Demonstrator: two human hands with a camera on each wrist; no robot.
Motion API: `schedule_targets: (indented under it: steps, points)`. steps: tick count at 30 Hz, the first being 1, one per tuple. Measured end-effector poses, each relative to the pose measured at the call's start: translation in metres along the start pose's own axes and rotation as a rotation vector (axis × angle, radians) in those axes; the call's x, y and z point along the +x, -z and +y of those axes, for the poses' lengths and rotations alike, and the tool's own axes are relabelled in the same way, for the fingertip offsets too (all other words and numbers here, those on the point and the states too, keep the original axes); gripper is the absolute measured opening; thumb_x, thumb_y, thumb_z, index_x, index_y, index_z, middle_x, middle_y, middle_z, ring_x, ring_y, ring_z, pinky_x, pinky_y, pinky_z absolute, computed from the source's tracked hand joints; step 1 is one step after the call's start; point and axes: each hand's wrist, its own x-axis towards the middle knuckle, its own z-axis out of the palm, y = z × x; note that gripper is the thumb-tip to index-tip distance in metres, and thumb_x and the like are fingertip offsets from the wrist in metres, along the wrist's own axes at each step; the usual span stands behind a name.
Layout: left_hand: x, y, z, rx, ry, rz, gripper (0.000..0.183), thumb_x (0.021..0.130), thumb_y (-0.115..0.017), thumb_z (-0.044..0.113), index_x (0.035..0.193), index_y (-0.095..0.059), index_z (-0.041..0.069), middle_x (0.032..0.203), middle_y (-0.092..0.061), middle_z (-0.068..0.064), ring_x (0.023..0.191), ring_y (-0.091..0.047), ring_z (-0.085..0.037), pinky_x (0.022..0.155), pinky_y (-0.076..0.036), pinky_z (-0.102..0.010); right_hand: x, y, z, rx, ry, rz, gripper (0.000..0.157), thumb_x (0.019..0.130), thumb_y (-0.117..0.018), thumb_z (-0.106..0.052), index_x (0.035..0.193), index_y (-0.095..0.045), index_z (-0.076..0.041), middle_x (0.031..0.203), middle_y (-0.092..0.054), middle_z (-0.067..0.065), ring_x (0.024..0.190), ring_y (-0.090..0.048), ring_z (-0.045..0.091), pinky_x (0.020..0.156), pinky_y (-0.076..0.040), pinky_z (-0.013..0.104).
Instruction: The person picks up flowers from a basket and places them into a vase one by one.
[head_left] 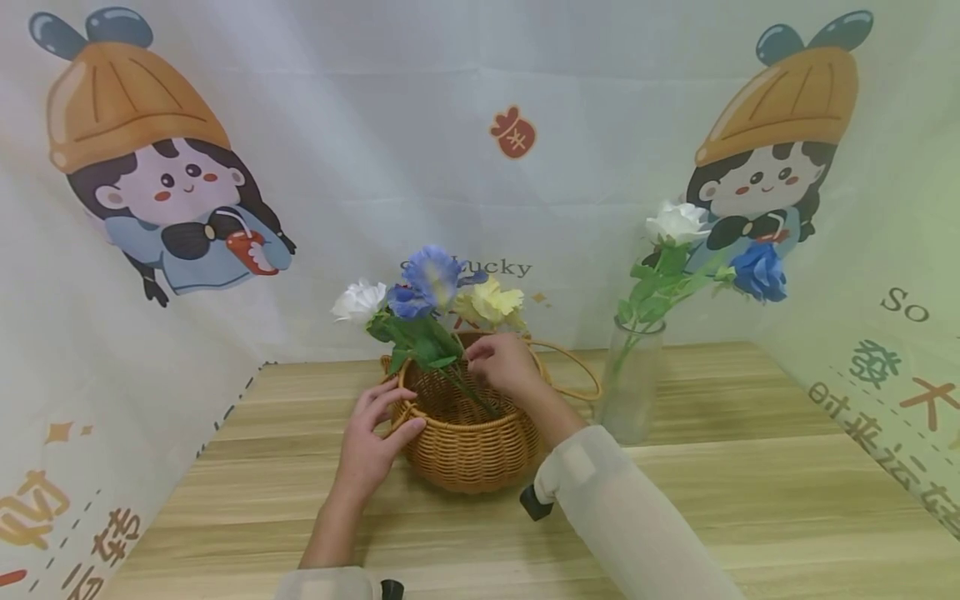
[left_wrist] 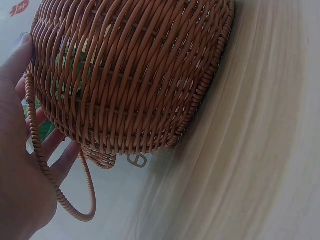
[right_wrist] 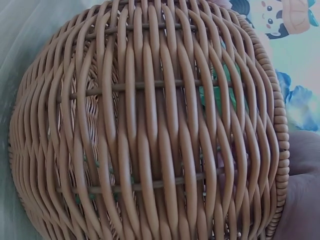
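Observation:
A brown wicker basket (head_left: 472,454) stands on the table, also filling much of both wrist views. My left hand (head_left: 369,433) grips its left rim, thumb on the near side; in the left wrist view the fingers lie by the looped handle (left_wrist: 50,175). Above the basket's opening, my right hand (head_left: 504,363) has curled fingers that pinch at a thin green flower stem; which bloom it carries is unclear. Out of the basket lean a white flower (head_left: 360,302), a blue-purple iris (head_left: 429,279) and a yellow flower (head_left: 491,302). Green leaves (head_left: 423,342) hang over the left rim.
Right of the basket stands a clear glass vase (head_left: 630,400) holding a white rose (head_left: 677,222) and a blue rose (head_left: 760,272). The basket's other handle (head_left: 581,367) sticks out toward the vase. A printed cloth (head_left: 360,125) encloses the wooden table (head_left: 720,483) behind and at both sides.

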Motion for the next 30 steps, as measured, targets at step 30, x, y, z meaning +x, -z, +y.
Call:
schedule_targets:
  steps: [30]
  points:
    - [0.000, 0.002, -0.002, 0.010, -0.006, -0.001, 0.031, 0.084, -0.076, 0.008, 0.111, -0.066, -0.003, 0.136, -0.046, -0.026, 0.125, -0.043, -0.039, 0.095, -0.042, -0.056, -0.012, 0.005, -0.010, 0.323, 0.083, 0.181, 0.019, 0.091, -0.067, -0.003, 0.108, -0.069, 0.003, 0.095, -0.071, 0.014, 0.081, -0.068, 0.024, 0.075, -0.056, 0.044]
